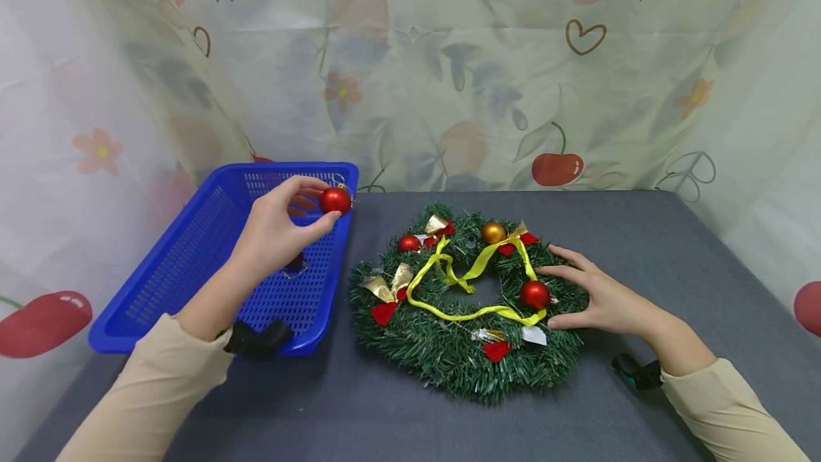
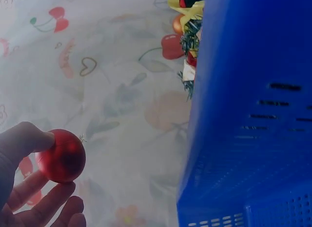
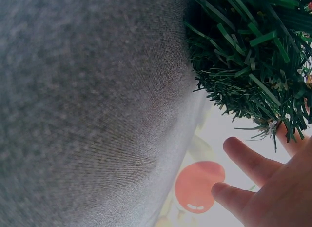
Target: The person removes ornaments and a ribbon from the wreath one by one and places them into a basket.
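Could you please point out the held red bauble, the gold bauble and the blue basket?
Held red bauble (image 1: 336,201): head view, its front.
Gold bauble (image 1: 494,233): head view, its middle.
Blue basket (image 1: 192,234): head view, left wall.

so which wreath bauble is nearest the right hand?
The red bauble on the right side of the wreath; its gold bauble and left-side red bauble sit farther from the right hand.

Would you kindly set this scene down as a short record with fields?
Left hand: pinches a red ball near the far right corner of the basket
Right hand: spread at the right edge of the wreath
Wreath: green, with bows, yellow ribbon, two red balls, one gold ball
Basket: blue, left of wreath; dark item inside, partly hidden
Table: dark gray
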Motion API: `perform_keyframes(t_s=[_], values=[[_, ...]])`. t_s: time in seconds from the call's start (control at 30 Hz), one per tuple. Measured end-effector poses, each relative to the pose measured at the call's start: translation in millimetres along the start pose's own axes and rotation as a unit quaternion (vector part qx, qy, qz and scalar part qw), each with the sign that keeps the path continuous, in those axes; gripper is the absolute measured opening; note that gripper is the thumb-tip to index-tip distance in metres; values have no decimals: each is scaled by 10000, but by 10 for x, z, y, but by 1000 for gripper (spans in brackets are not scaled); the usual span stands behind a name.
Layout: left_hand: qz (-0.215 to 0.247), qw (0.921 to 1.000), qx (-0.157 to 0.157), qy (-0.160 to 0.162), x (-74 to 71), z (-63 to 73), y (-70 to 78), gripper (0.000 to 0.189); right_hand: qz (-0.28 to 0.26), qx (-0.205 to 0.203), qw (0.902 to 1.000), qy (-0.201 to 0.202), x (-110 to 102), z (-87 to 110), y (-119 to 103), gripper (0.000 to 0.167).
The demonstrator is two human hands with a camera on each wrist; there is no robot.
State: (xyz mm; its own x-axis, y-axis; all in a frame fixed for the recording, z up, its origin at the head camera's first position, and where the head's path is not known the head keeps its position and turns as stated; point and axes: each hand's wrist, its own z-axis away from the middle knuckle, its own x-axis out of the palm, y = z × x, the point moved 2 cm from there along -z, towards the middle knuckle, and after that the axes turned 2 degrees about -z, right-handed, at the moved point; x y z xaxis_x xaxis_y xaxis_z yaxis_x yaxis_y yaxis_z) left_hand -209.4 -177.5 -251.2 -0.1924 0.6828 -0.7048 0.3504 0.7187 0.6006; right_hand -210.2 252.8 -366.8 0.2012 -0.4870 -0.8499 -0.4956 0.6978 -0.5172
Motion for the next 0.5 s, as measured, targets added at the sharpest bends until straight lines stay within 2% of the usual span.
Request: perform_keyframes(t_s=[0.5], values=[[-60,9995,-264,153,-87,-34,-189,39,24,-73,10000,41,0,-2,7,72]])
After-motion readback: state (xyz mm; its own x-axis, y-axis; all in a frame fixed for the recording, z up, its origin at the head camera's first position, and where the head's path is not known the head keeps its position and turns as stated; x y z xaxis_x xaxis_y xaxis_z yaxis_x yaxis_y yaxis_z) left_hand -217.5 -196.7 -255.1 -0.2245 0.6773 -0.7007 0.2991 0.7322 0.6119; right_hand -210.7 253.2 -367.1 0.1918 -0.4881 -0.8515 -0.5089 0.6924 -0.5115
